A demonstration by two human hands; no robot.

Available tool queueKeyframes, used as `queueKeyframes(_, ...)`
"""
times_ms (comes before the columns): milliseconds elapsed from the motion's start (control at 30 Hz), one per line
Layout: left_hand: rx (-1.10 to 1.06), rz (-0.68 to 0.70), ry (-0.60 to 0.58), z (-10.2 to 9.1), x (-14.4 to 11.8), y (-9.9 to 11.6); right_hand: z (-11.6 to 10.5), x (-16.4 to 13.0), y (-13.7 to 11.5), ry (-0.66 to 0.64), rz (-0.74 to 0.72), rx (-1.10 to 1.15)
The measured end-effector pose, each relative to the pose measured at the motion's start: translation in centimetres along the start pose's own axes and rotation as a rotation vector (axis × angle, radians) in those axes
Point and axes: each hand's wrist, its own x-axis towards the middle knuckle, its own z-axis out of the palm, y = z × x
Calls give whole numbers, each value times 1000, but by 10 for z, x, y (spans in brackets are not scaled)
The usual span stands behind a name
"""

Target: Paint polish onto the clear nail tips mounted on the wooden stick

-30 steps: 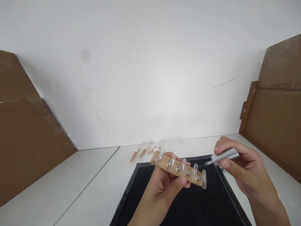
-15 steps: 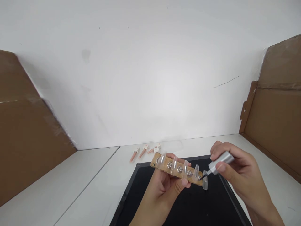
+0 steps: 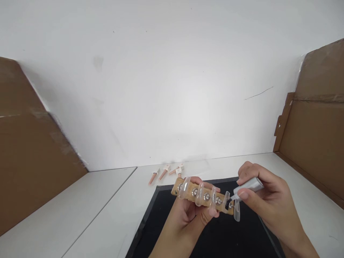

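My left hand [image 3: 192, 211] holds a tan nail-tip display stand [image 3: 189, 190] from below, thumb at its near edge. Silver round studs run along the strip, and several clear false nails [image 3: 199, 194] stick out across it. In my right hand [image 3: 268, 193] is a nail polish brush [image 3: 248, 188] with a silver cap, pinched between thumb and fingers. Its dark bristles lie against the false nail second from the right end. A black mark shows on that nail at the bristles. The rightmost false nail [image 3: 237, 210] is clear.
A black mat [image 3: 215, 236] lies beneath my hands on the white table [image 3: 107, 215]. Several pink sticks with white square heads [image 3: 162, 172] lie behind it. Brown cardboard panels stand left [image 3: 34, 150] and right [image 3: 314, 136], with a white wall behind.
The brush tip has moved slightly left, from near the strip's right-end stud onto the second false nail from the right, where black now shows. The stand has shifted slightly down and right.
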Motion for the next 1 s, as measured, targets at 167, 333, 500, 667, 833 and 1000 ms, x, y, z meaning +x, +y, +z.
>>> queueKeyframes(167, -13, 10, 0, 0, -2, 1, 0, -1, 3, 14, 5, 5)
queueKeyframes(333, 25, 13, 6, -1, -4, 1, -1, -2, 4, 31, 15, 3)
queueKeyframes(500, 104, 50, -3, -6, -5, -1, -3, -4, 9, 88, 18, -22)
queueKeyframes(667, 152, 110, 5, -6, -4, -3, -4, -6, 13, 73, -26, 19)
queueKeyframes(833, 230, 191, 22, 0, 0, -5, -1, -2, 4, -55, -73, 32)
queueKeyframes(1000, 279, 211, 39, 4, 0, -6, 2, 2, -1, -63, -85, -22)
